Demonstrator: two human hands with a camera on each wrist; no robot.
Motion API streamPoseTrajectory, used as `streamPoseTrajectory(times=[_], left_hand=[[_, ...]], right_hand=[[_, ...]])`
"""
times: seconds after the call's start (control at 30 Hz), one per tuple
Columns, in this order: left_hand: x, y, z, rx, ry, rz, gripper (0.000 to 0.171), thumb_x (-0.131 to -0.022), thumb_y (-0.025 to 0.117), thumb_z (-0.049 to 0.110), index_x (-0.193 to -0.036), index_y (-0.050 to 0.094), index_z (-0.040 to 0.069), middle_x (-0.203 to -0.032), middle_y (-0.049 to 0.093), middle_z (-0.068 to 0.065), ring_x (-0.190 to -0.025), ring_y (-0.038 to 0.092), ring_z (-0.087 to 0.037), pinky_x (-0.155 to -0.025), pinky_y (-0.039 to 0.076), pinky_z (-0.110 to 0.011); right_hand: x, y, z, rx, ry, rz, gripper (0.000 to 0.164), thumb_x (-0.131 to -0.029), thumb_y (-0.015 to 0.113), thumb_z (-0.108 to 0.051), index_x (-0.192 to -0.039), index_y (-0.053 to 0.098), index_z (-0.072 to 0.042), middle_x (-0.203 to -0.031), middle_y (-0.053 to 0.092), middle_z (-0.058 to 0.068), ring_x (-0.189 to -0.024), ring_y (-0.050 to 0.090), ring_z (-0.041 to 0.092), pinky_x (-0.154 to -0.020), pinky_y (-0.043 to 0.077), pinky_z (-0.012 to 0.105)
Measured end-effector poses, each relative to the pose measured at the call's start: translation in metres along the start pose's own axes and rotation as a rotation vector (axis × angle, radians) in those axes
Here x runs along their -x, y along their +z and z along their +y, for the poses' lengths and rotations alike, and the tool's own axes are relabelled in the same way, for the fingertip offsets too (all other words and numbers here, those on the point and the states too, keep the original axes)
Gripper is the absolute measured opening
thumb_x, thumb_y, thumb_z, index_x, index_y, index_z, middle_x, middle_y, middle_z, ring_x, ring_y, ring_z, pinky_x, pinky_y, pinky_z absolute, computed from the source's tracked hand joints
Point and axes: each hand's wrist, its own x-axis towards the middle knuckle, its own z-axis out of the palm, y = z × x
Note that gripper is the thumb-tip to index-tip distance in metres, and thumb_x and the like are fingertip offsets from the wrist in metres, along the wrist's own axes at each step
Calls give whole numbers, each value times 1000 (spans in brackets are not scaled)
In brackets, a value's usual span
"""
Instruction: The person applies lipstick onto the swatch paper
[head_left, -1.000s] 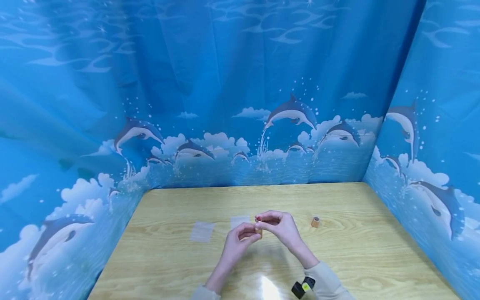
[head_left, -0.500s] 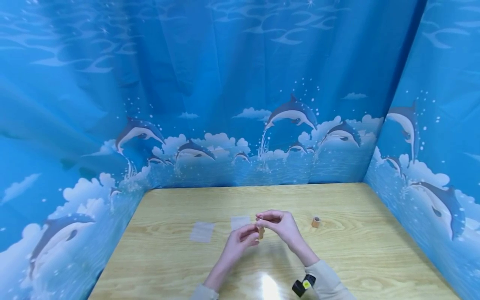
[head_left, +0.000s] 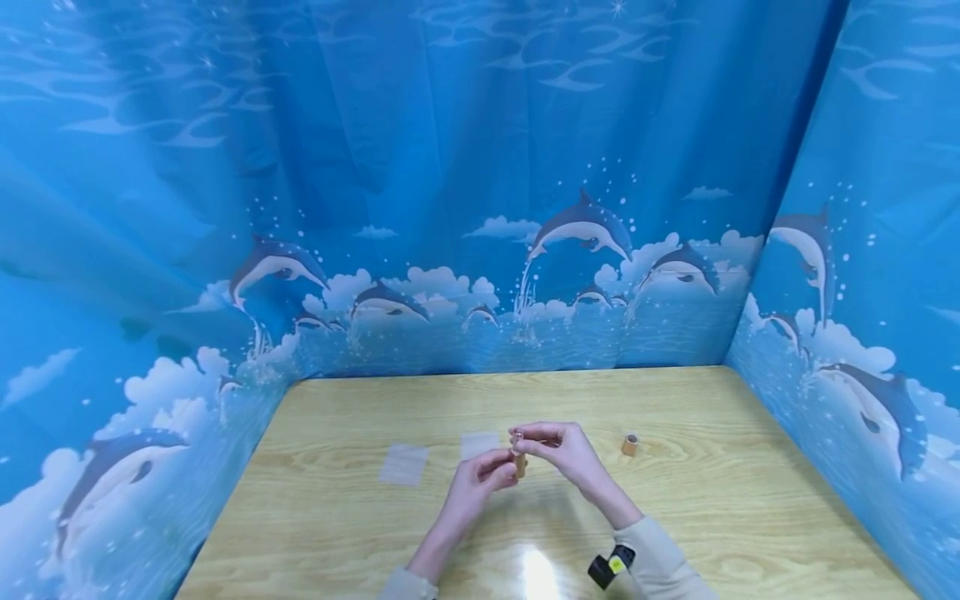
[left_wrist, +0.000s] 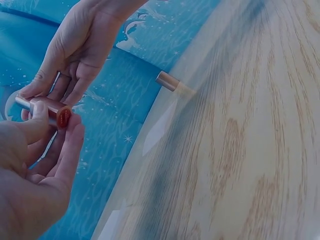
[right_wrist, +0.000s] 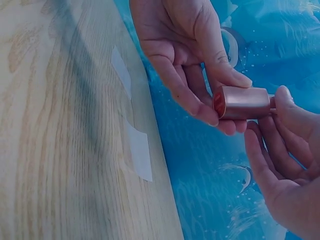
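Observation:
A rose-gold lipstick (right_wrist: 244, 102) with a red end face is held upright between both hands above the table. My left hand (head_left: 472, 487) grips its lower body between thumb and fingers. The right hand (head_left: 558, 454) pinches the narrow silvery top, which the fingertips mostly hide. In the left wrist view, the lipstick (left_wrist: 60, 114) shows its red end near the left fingertips. Off to the right on the table stands a rose-gold cap (head_left: 630, 446), hollow at the top.
Two pale, thin squares lie on the wooden table (head_left: 330, 517): one at the left (head_left: 403, 464), another (head_left: 480, 443) behind the left hand. Blue dolphin-print curtains (head_left: 465, 208) enclose the back and sides. A black device (head_left: 611, 567) sits on the right wrist.
A second ago, red showed at the lipstick's top by the right fingertips; now that part looks silvery. The left fingers have shifted slightly around the body; both hands stay in place.

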Motion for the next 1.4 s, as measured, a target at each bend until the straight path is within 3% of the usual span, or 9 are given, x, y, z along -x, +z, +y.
streamPoseTrajectory(times=[0.2,0.33,0.43,0.53,0.73,0.83,0.97,1.2,1.4], left_hand=[[0,1,1,-59,-4,68,34,-94,72,13,-121,64,-5,-116,70,-19,-104,69,-23,-91,59,-25],[-1,5,1,-121,12,158,33,-88,79,15,-113,65,-2,-110,71,-14,-97,69,-19,-86,59,-22],[-2,7,1,-130,18,189,33,-87,81,15,-110,65,-2,-107,72,-13,-96,69,-19,-85,60,-22],[-2,5,0,-75,3,137,34,-91,76,17,-116,64,-4,-112,70,-16,-99,69,-22,-87,61,-26],[-1,-6,-3,50,-22,-105,44,-106,55,23,-138,54,-7,-131,63,-26,-115,66,-32,-98,58,-37],[-1,-9,-3,54,-16,-146,44,-105,55,23,-138,54,-7,-132,62,-27,-117,65,-34,-101,56,-37],[-1,-7,-2,58,-15,-104,42,-104,58,21,-134,57,-9,-128,64,-27,-116,66,-35,-100,56,-36],[-4,0,0,54,-48,55,36,-97,68,15,-124,63,-8,-119,70,-23,-105,71,-26,-93,59,-31],[-3,5,3,40,-30,92,34,-94,71,13,-120,64,-8,-115,71,-21,-102,71,-25,-90,60,-28]], right_hand=[[-2,1,2,2,-44,7,34,-89,79,-24,-116,75,-4,-116,74,11,-101,72,15,-90,58,24],[-3,4,3,9,-69,33,32,-88,81,-22,-113,75,-3,-113,75,12,-96,73,13,-87,59,22],[-2,5,3,14,-65,48,32,-87,81,-22,-112,75,-3,-112,75,12,-96,73,14,-87,59,22],[-2,4,2,20,-54,51,33,-87,81,-24,-113,75,-5,-114,75,11,-99,73,16,-88,59,22],[0,2,-2,17,-50,23,33,-90,78,-25,-117,74,-6,-119,73,10,-104,71,19,-88,59,22],[0,1,-2,12,-48,12,34,-90,78,-24,-118,74,-5,-120,73,11,-103,71,19,-88,58,22],[-1,2,-2,-12,-41,23,34,-89,80,-22,-116,74,-4,-119,73,12,-102,72,18,-89,58,21],[-1,2,-2,-15,-16,73,34,-86,82,-23,-112,75,-3,-111,76,12,-96,73,18,-85,59,22],[-1,2,-3,4,-14,111,33,-86,83,-22,-110,75,-1,-107,76,13,-93,73,14,-85,59,22]])
